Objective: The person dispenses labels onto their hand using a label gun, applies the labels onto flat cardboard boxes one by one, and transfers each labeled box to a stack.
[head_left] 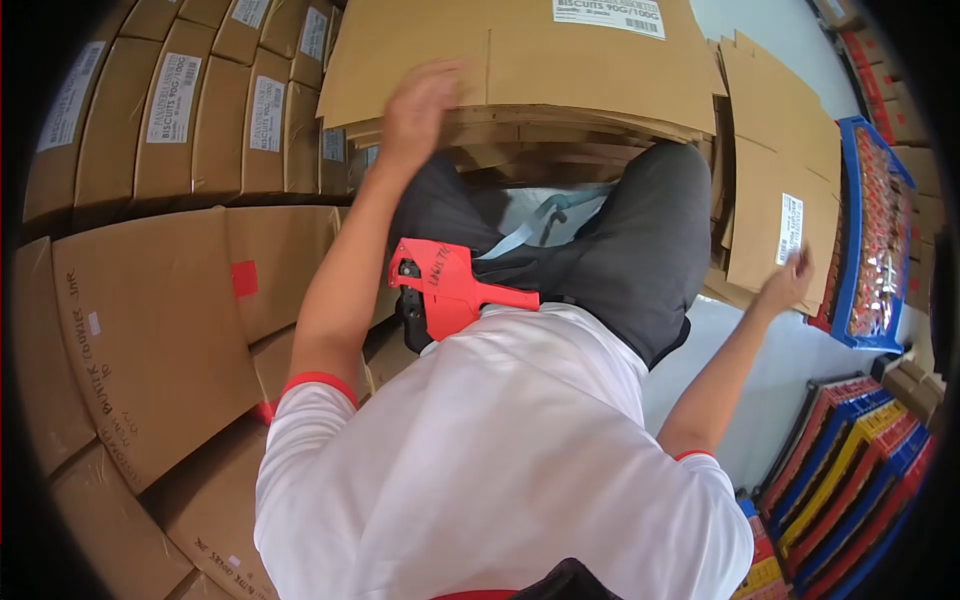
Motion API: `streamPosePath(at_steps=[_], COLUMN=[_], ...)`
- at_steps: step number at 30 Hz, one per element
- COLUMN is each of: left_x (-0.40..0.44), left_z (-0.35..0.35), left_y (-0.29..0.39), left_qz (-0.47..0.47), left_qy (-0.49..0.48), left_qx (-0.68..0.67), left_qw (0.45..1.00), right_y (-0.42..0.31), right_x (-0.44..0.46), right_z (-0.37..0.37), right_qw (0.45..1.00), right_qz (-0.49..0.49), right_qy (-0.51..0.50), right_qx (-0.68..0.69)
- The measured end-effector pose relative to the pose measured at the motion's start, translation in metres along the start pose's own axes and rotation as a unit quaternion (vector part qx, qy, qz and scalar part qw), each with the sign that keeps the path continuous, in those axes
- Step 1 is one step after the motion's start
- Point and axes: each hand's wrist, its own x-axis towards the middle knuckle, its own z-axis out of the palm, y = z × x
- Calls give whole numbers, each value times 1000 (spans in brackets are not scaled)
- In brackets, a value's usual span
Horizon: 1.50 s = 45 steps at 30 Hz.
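My left hand (422, 112) is over the near edge of a flattened cardboard box (400, 60) in front of me. Its fingers are stretched out and blurred, with nothing seen in them. To the right, my right hand (785, 285) is at the lower part of another flattened carton (765, 210), just below its white printed label (790, 228). The fingers there look partly bent and apart, and I make out nothing between them. A red label gun (450, 285) with black parts lies on my lap, away from both hands.
Labelled biscuit cartons (170, 120) are stacked at the left, above larger closed boxes (150, 340). A blue crate (880, 240) of wrapped packs stands at the right. Several red, blue and yellow crates (850, 470) are stacked at lower right. A light blue strap (530, 225) hangs between my legs.
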Motion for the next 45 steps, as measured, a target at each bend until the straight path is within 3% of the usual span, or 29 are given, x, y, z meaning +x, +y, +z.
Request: streamPosePath(at_steps=[2, 3, 4, 5, 6, 7, 9, 12, 16, 21, 22, 24, 26, 27, 28, 29, 30, 32, 34, 35, 38, 41, 43, 45], left_x=[-12, -20, -27, -37, -51, -65, -88, -127, -148, -120, -111, -97, -84, -80, -74, -67, -61, -54, -48, -47, -46, -45, -44, -44], left_z=[-38, -52, -65, -75, -81, -84, -92, -95, -90, -75, -74, -71, -66, -64, -60, -58, -55, -50, -49, -48, -42, -37, -39, -40], left_y=[-23, -44, -46, -44, -44, -46, -53, -64, -72, -57, -54, -48, -40, -31, -20, -11, -1, 20, 35, 41, 55, 68, 68, 70], left_qz=[-62, -38, -62, -86, -91, -120, -144, -193, -263, -237, -215, -193, -181, -180, -175, -166, -163, -156, -160, -166, -162, -163, -161, -160], left_qy=[84, 130, 145, 162, 162, 192, 223, 269, 306, 303, 286, 280, 250, 262, 248, 230, 238, 205, 194, 180, 127, 119, 117, 111], left_qx=[-30, -37, -42, -46, -47, -62, -77, -102, -169, -225, -259, -285, -409, -402, -473, -543, -540, -612, -613, -615, -596, -594, -601, -611], left_qw=[994, 990, 987, 982, 981, 972, 961, 938, 899, 895, 897, 896, 859, 859, 827, 790, 790, 748, 749, 750, 776, 779, 775, 768], right_y=[-117, -169, -216, -233, -241, -249, -258, -251, -252, -254, -257, -260, -253, -265, -256, -252, -247, -267, -283, -291, -286, -287, -272, -268], right_x=[-37, -70, -91, -120, -145, -170, -210, -238, -246, -233, -225, -208, -185, -167, -162, -153, -145, -141, -154, -161, -178, -183, -176, -171], right_z=[41, 57, 59, 70, 81, 85, 88, 95, 105, 110, 109, 108, 108, 101, 98, 95, 91, 84, 77, 73, 78, 75, 74, 78], right_qw=[978, 941, 879, 824, 742, 688, 632, 577, 565, 605, 597, 589, 561, 581, 537, 454, 382, 259, 431, 521, 671, 722, 771, 769], right_qz=[-62, -71, -133, -217, -377, -426, -430, -451, -448, -237, -242, -52, 38, -15, 52, 256, 463, 600, 269, 120, 24, 89, -176, -148], right_qy=[-191, -296, -440, -507, -521, -552, -620, -673, -688, -735, -740, -770, -772, -746, -745, -758, -707, -611, -712, -696, -652, -624, -592, -602], right_qx=[53, 149, 124, 128, 188, 201, 173, 102, 80, 192, 192, 239, 295, 324, 393, 391, 373, 446, 484, 480, 353, 285, 157, 156])
